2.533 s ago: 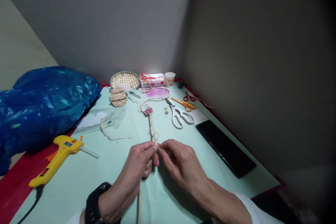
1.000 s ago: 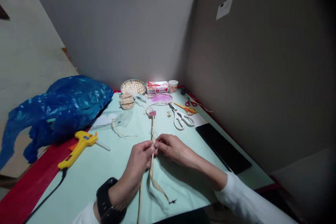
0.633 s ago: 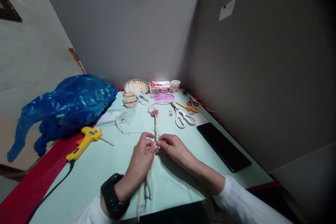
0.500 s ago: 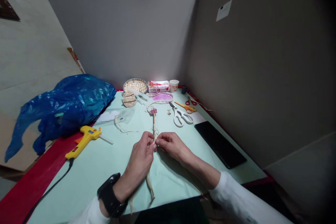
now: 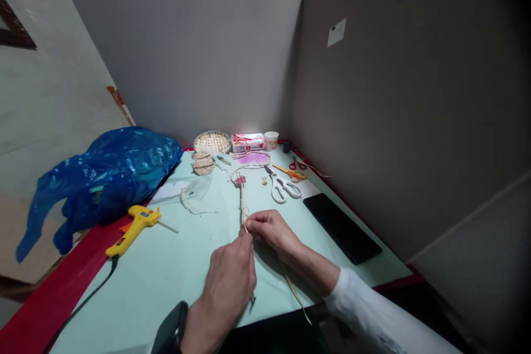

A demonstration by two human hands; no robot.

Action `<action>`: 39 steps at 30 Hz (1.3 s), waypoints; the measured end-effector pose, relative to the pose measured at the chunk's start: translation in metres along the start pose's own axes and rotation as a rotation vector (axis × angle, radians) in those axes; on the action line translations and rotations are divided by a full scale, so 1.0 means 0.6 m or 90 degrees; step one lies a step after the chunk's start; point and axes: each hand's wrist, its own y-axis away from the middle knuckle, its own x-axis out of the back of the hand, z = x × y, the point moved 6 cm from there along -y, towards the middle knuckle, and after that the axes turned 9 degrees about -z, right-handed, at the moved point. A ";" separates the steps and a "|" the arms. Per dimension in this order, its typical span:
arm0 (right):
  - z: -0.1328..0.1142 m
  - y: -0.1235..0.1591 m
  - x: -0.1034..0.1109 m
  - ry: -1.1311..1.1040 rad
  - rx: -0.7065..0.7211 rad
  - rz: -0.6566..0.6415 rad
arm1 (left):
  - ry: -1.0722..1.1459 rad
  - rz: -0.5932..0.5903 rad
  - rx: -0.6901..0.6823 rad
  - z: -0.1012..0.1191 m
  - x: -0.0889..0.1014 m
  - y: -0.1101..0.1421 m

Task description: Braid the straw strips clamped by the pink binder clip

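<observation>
A pale braided cord (image 5: pixel 243 199) runs toward me from a pink binder clip (image 5: pixel 240 180) on the table. My right hand (image 5: pixel 271 232) pinches the near end of the braid between thumb and fingers. Just below it, my left hand (image 5: pixel 231 271) is closed with its back to me, gripping loose strands of the cord; its fingertips are mostly hidden. One loose strand (image 5: pixel 295 290) hangs from under my right hand over the table's front edge. Another strand end pokes out beside my left wrist.
On the left lie a yellow glue gun (image 5: pixel 133 229) and a blue plastic bag (image 5: pixel 112 171). To the right are white-handled scissors (image 5: pixel 285 188), orange scissors (image 5: pixel 292 173) and a black tablet-like slab (image 5: pixel 342 227). A woven basket (image 5: pixel 212 141) and paper cup (image 5: pixel 271 140) stand at the back.
My left hand has moved down toward me, away from the braid's end, and turned its back up. My right hand stays pinched at the braid. The camera has tilted up slightly.
</observation>
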 end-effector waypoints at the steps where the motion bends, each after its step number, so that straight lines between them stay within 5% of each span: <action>1: 0.000 0.001 -0.002 -0.037 -0.013 -0.012 | -0.023 -0.015 -0.017 0.009 -0.006 0.002; 5: -0.002 0.005 -0.004 -0.149 -0.043 -0.030 | -0.030 -0.052 -0.059 0.016 0.001 0.001; 10: -0.004 0.005 0.003 -0.125 -0.025 -0.009 | 0.246 0.115 0.008 -0.042 0.071 -0.030; 14: 0.000 0.004 0.002 -0.122 -0.023 -0.006 | 0.669 -0.147 -0.007 -0.060 0.027 -0.078; 17: 0.000 0.007 -0.002 -0.136 -0.031 -0.005 | 0.820 -0.278 -0.005 -0.060 -0.003 -0.092; 20: -0.007 0.011 -0.009 -0.132 -0.023 -0.022 | 0.854 -0.298 -0.010 -0.064 -0.014 -0.094; 27: -0.021 0.010 -0.013 0.020 0.055 -0.041 | 0.856 -0.208 0.031 -0.074 -0.018 -0.086; 39: -0.060 0.033 0.016 0.512 0.006 -0.016 | 0.770 -0.135 0.136 -0.090 -0.014 -0.082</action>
